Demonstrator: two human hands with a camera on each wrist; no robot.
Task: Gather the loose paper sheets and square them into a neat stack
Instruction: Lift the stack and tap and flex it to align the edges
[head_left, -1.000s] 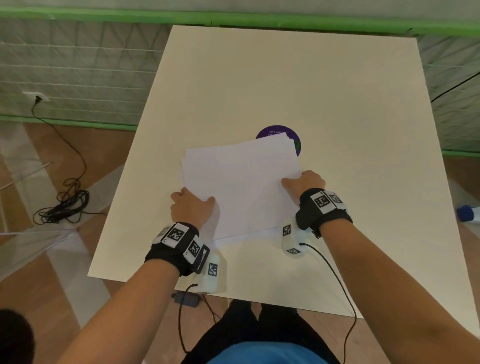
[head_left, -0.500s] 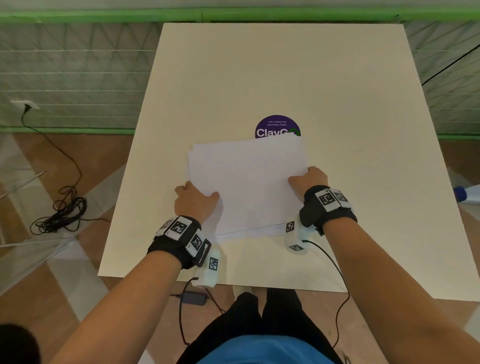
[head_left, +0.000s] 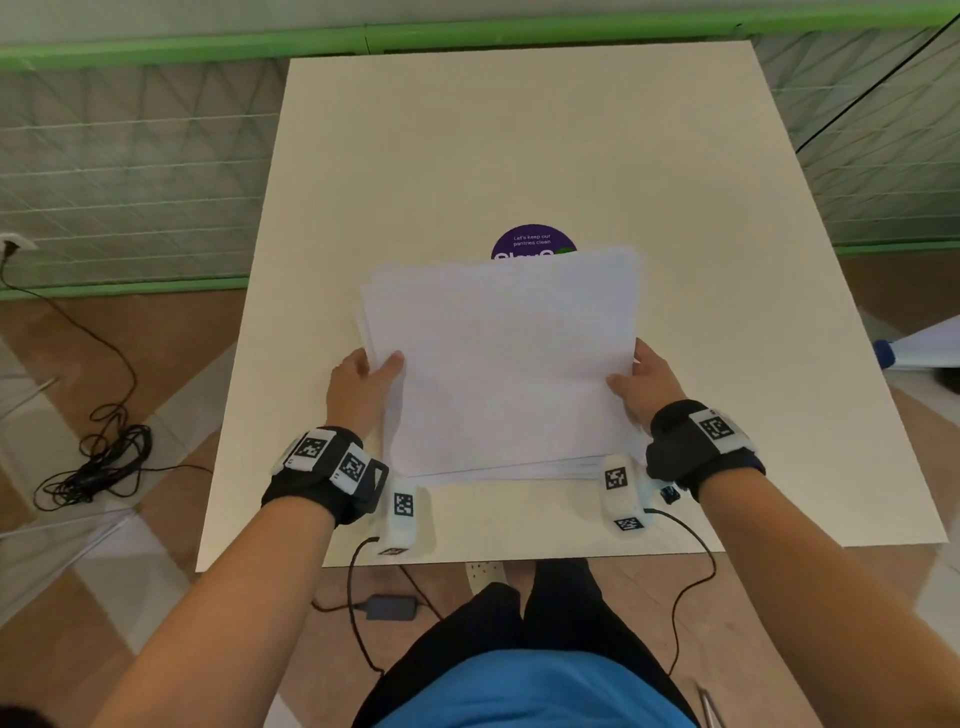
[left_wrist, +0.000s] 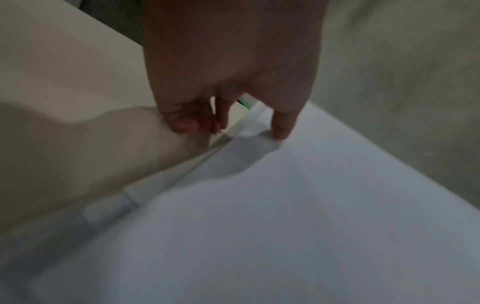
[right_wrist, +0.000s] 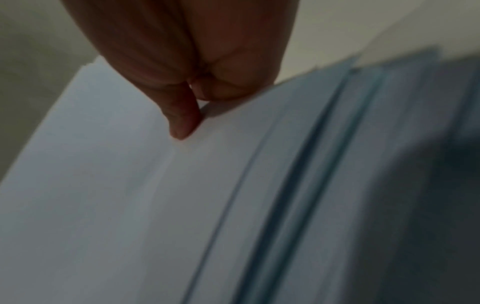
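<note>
- Near the purple sticker (head_left: 533, 242), on its near side, the sheets (head_left: 501, 364) are held as one bundle over the surface (head_left: 519, 145), the far edge hiding the sticker's lower part.
- By the left hand (head_left: 358, 387) the bundle's left edge is pinched, thumb on top, fingers (left_wrist: 192, 123) curled beneath.
- By the right hand (right_wrist: 187, 61) the right edge is gripped the same way, thumb pressed on the top sheet.
- Along the near edge and the left side the sheets are seen fanned out of line, so squaring is judged not yet done.
- A sheet could be lost from the underside if either grip is loosened while the bundle is tapped; the staggered edges suggest the lower sheets are only lightly caught.
- Corners could be bent if the bundle is brought down on the surface at a tilt.
- On the sticker, "Let's keep our pantries clean" can be read; the larger word beneath is partly covered.
</note>
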